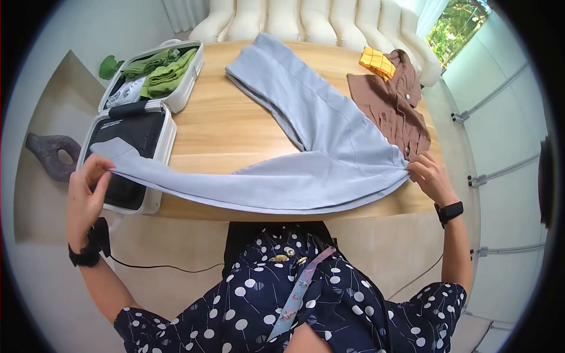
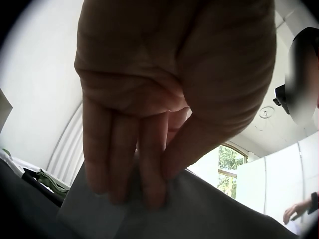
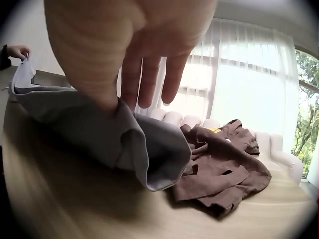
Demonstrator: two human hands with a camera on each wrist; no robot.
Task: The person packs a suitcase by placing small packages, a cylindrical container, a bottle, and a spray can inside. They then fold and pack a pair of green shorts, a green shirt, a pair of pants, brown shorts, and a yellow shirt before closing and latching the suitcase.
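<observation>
Light blue-grey trousers (image 1: 329, 135) lie over the wooden table, one leg pointing to the far side and the other stretched along the near edge. My left hand (image 1: 88, 191) pinches the hem of the near leg above the suitcase's black half; the left wrist view shows the thumb and fingertips of that hand (image 2: 169, 99) together on the cloth (image 2: 199, 209). At the waist end, my right hand (image 1: 432, 176) pinches the edge of the trousers. In the right wrist view the waist opening (image 3: 159, 154) gapes beside that hand (image 3: 129, 50).
An open white suitcase (image 1: 168, 138) stands at the left, with green clothes (image 1: 168, 76) in its far half. On the table's right lie a brown garment (image 1: 388, 109) and a yellow checked cloth (image 1: 376, 62). A cream padded sofa (image 1: 318, 20) stands behind the table (image 1: 200, 141).
</observation>
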